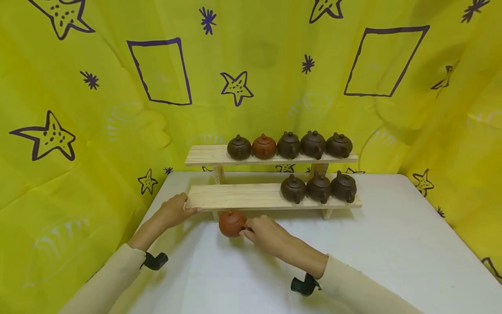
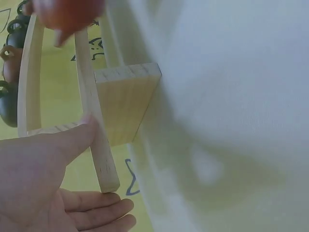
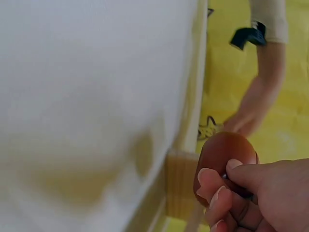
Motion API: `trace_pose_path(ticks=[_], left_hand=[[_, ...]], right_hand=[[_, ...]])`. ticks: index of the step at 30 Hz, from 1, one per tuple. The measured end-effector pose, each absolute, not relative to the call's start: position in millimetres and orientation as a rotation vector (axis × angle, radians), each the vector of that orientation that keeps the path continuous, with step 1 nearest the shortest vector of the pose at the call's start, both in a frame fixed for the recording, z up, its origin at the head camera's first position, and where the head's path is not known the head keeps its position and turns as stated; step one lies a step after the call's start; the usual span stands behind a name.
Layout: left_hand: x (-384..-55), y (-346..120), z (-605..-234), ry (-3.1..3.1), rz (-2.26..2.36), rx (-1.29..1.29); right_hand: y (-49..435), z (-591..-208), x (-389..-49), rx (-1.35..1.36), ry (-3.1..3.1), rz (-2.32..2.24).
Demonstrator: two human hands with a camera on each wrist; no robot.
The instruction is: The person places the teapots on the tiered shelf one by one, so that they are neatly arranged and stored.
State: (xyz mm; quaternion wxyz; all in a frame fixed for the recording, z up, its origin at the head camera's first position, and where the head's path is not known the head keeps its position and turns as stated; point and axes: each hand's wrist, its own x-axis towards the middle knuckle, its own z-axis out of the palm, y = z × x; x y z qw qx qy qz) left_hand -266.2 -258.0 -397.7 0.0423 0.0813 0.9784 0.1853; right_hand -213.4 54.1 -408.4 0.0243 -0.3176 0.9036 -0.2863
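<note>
A reddish-brown teapot [image 1: 232,223] is raised in front of the lower wooden shelf [image 1: 235,196], near its left part. My right hand [image 1: 268,235] pinches it by the handle side, thumb against curled fingers; in the right wrist view the fingers hide part of the teapot [image 3: 224,150]. My left hand [image 1: 174,210] touches the left end of that shelf. In the left wrist view the thumb lies on the board's front edge [image 2: 104,159], and the fairly straight fingers [image 2: 99,215] reach past its end. Several dark teapots [image 1: 318,188] stand on the shelf's right part.
An upper wooden shelf [image 1: 208,153] carries several dark teapots [image 1: 239,147] and one reddish teapot [image 1: 264,146]. Both boards belong to one stand on a white-covered table [image 1: 392,244]. A yellow patterned curtain [image 1: 266,87] surrounds the table's back and sides.
</note>
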Motion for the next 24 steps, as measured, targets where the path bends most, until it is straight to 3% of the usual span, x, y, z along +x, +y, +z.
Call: trace_pose_path(ticks=[10,24], left_hand=[[-268.4,-261.8,-400.9,2.974,0.576,0.231],[-267.5,-259.4,-401.5,2.964,0.602,0.236]], right_hand=[[91.4,-386.8,-235.2,-0.672,3.033,-1.014],[83.9,-401.5,-251.9,-0.469,3.221,-0.918]])
